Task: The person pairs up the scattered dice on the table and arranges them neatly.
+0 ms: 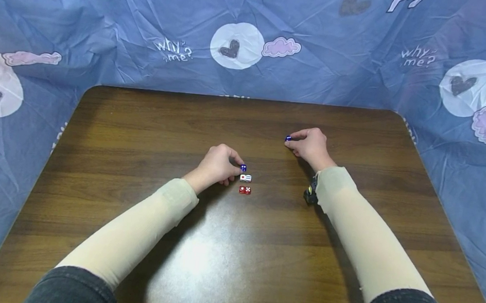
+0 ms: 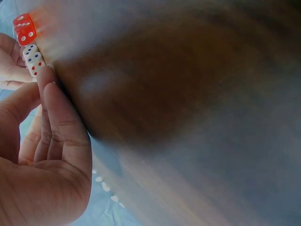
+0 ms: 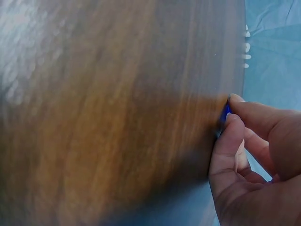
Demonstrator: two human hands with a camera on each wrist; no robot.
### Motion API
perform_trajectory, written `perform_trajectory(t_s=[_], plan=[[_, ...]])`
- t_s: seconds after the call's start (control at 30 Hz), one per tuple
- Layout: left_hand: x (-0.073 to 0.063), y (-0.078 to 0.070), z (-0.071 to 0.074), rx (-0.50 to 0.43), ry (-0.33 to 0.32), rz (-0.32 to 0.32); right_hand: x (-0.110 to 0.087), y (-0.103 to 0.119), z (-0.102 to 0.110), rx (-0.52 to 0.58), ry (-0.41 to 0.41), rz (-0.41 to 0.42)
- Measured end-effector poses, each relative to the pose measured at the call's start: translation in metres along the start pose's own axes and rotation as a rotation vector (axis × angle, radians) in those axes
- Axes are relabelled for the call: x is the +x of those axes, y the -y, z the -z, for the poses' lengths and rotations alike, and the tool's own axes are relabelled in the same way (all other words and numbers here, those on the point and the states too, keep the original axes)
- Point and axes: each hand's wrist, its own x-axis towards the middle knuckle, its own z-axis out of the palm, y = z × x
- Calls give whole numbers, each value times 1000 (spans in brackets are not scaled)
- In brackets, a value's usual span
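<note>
Near the middle of the table, my left hand [image 1: 219, 165] pinches a blue die [image 1: 243, 167] between thumb and index finger. Just below that die in the head view lie two white dice [image 1: 246, 178] side by side, and below them two red dice [image 1: 245, 190]. In the left wrist view the fingers of the left hand [image 2: 56, 155] hide the blue die, while the white dice [image 2: 33, 60] and red dice [image 2: 24, 29] show beyond. Farther back and to the right, my right hand [image 1: 311, 146] holds another blue die [image 1: 288, 138] by thumb and fingertips, at the table surface.
A brown wood-grain table [image 1: 140, 122] lies under both hands, with a bright light reflection in front. Blue printed cloth [image 1: 321, 71] hangs behind and beside it. A dark wrist device [image 1: 310, 193] shows at the right sleeve.
</note>
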Motion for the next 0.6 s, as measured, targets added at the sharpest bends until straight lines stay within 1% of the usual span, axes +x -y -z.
perform_trajectory(t_s=[0.13, 0.4, 0.5, 0.6], plan=[[0, -1, 0, 0, -2, 1, 0, 0, 0, 13, -2, -5], [0, 0, -1, 2, -4, -12, -5, -1, -2, -25, -17, -8], [0, 0, -1, 6, -6, -10, -10, -1, -4, -18, -1, 6], [1, 0, -1, 6, -8, -5, -16, 0, -7, 0, 39, 34]])
